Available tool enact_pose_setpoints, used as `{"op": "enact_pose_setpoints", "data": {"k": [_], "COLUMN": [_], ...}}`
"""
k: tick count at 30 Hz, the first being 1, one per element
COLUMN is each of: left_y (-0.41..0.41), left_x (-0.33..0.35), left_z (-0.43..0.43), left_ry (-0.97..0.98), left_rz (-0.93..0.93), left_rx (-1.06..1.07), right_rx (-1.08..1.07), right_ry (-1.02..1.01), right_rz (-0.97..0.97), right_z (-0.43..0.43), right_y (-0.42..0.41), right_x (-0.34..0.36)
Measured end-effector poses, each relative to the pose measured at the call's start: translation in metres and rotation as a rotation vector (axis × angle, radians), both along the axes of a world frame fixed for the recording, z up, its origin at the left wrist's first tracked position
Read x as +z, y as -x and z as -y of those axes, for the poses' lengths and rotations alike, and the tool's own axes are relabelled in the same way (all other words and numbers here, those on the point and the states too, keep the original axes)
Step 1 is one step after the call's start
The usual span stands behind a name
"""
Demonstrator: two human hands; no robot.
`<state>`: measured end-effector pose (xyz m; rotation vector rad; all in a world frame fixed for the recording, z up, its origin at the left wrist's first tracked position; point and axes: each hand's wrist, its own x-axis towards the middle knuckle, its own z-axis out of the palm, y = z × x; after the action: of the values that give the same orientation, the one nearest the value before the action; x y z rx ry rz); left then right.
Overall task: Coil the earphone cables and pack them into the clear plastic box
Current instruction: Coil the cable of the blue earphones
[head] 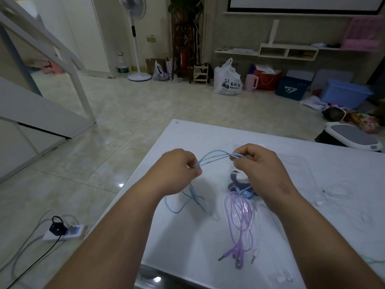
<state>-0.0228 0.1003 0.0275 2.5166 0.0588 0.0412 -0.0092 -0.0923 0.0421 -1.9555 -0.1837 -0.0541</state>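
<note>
A: Head view, item one. What do we hold?

B: We hold the blue earphone cable [216,156]. Our left hand [177,170] is closed, pinching several strands at its fingertips. Our right hand [260,163] is closed too, gripping the other end of the same strands. The strands arch between the two hands, above the white table [187,236].

A: Rest of that cable?

B: It hangs from our left hand and lies in loose loops on the table, below that hand. Blue earbuds [246,193] rest on the table just under our right wrist.

A: Item two?

B: The purple earphone cable [239,222], loose on the table near the middle, plug toward the near edge.

A: Item three?

B: The white earphone cable [259,232], touching the purple one on its right side, uncoiled.

A: The clear plastic box?

B: A faint clear outline [300,163] shows on the table right of our right hand; we cannot tell whether it is the box.

A: Off the table?

B: A power strip [64,233] on the tiled floor, left.
</note>
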Motion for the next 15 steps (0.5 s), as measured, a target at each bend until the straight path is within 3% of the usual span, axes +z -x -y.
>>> {"op": "enact_pose_setpoints", "data": {"k": [3, 7, 12, 15], "left_y": [-0.002, -0.003, -0.005, -0.005], "left_x": [0.002, 0.000, -0.003, -0.006], "left_z": [-0.008, -0.015, -0.021, -0.023], "left_ry": [-0.089, -0.109, -0.146, -0.269], "left_rz": [0.106, 0.113, 0.118, 0.076], "left_rx": [0.110, 0.193, 0.206, 0.147], "right_rx": [-0.057, -0.037, -0.092, -0.139], "right_ry": [-0.066, -0.082, 0.016, 0.011], "right_rz": [-0.058, -0.092, -0.007, 0.012], "right_z": [0.002, 0.005, 0.008, 0.007], "right_y": [-0.004, -0.006, -0.009, -0.010], "right_x": [-0.001, -0.002, -0.005, -0.005]}}
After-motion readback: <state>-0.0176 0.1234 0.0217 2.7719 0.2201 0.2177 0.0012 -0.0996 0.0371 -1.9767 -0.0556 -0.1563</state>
